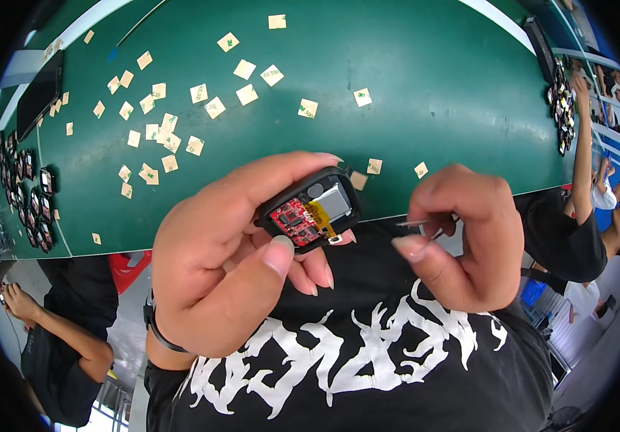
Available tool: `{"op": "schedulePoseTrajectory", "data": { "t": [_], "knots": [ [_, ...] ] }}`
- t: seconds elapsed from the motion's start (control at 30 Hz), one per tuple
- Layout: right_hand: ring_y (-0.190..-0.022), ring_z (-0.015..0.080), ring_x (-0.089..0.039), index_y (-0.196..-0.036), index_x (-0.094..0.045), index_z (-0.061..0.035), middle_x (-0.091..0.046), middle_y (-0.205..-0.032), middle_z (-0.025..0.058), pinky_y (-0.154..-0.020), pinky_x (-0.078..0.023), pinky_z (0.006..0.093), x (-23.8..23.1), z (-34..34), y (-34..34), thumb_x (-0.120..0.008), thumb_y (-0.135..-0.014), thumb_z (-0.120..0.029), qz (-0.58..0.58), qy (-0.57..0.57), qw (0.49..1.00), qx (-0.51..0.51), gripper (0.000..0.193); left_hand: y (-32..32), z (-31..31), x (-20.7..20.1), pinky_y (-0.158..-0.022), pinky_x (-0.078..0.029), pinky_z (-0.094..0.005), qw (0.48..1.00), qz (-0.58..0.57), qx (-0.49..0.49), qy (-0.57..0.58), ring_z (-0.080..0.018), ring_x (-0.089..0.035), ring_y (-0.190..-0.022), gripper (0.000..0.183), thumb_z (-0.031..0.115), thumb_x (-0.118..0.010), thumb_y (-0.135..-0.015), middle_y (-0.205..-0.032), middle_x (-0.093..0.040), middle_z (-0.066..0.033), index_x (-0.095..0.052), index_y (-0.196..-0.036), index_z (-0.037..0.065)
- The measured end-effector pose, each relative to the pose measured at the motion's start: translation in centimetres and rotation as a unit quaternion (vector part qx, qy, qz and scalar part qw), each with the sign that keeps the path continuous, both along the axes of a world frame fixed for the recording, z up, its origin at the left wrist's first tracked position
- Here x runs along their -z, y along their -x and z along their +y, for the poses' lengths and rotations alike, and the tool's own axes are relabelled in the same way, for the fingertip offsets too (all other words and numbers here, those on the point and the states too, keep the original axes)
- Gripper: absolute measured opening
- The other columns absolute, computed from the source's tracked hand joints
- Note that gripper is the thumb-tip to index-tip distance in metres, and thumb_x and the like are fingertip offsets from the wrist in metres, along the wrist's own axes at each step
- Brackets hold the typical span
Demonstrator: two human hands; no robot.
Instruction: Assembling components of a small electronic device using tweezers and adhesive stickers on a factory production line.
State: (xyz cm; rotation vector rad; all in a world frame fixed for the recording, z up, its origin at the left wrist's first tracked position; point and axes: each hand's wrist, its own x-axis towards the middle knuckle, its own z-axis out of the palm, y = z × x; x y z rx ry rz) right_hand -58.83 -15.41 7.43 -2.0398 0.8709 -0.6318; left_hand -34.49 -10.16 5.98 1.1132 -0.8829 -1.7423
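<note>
Hands working over green table (pixel 411 86) strewn with beige backing squares (pixel 245 70)
Left hand (pixel 223 259) is gripping open black device (pixel 310 209) near chest; right hand (pixel 468 237) is pinching tweezers (pixel 421 225); co-workers sitting alongside

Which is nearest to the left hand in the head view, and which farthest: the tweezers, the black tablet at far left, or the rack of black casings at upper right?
From the left hand:
1. Tweezers, just to its right, in the right hand.
2. Black tablet, up on the green table's left edge.
3. Rack of black casings, far upper right.
</note>
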Motion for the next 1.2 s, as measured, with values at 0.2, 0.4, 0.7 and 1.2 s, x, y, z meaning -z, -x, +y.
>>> {"op": "schedulePoseTrajectory", "data": {
  "t": [0.2, 0.4, 0.7, 1.2],
  "knots": [
    [-0.065, 0.0232, -0.061, -0.101, -0.064, 0.0059, -0.064, -0.087, 0.0161, -0.054, -0.050, 0.0304, -1.4, -2.1, 0.2, -0.074, -0.069, 0.002, 0.036, 0.228, 0.965, -0.121, 0.034, 0.4, 0.0, -0.2, -0.056, -0.057, -0.0290, 0.999, -0.034, -0.007, 0.013, -0.0246, -0.070, -0.067, 0.057, 0.031, -0.049, -0.104, -0.100, -0.069, -0.0273, -0.045, -0.140, -0.013],
    [-0.055, 0.0184, -0.055, -0.089, -0.068, 0.0046, -0.063, -0.075, 0.0123, -0.045, -0.043, 0.0260, -1.1, -2.8, -0.9, -0.076, -0.062, -0.006, 0.078, 0.354, 0.925, -0.117, 0.029, 0.7, 0.3, -0.9, -0.056, -0.056, -0.0286, 0.997, -0.066, -0.025, -0.003, -0.0241, -0.069, -0.067, 0.058, 0.034, -0.048, -0.106, -0.098, -0.070, -0.0270, -0.045, -0.140, -0.013],
    [-0.052, 0.0185, -0.055, -0.080, -0.067, 0.0048, -0.061, -0.069, 0.0115, -0.040, -0.041, 0.0265, 0.3, -2.4, -2.5, -0.073, -0.060, -0.011, 0.020, 0.388, 0.916, -0.100, 0.026, 0.6, -0.1, -0.5, -0.058, -0.057, -0.0281, 0.999, -0.034, 0.000, 0.015, -0.0206, -0.069, -0.069, 0.055, 0.027, -0.046, -0.107, -0.099, -0.068, -0.0223, -0.044, -0.138, -0.018],
    [-0.055, 0.0186, -0.054, -0.086, -0.066, 0.0040, -0.064, -0.073, 0.0122, -0.038, -0.033, 0.0265, 0.4, -2.0, -2.7, -0.071, -0.066, -0.006, -0.015, 0.373, 0.920, -0.116, 0.023, 0.1, 0.1, -1.4, -0.060, -0.058, -0.0269, 0.997, -0.069, 0.017, -0.004, -0.0201, -0.070, -0.075, 0.056, 0.034, -0.049, -0.108, -0.106, -0.068, -0.0195, -0.048, -0.135, -0.015]
  ]
}}
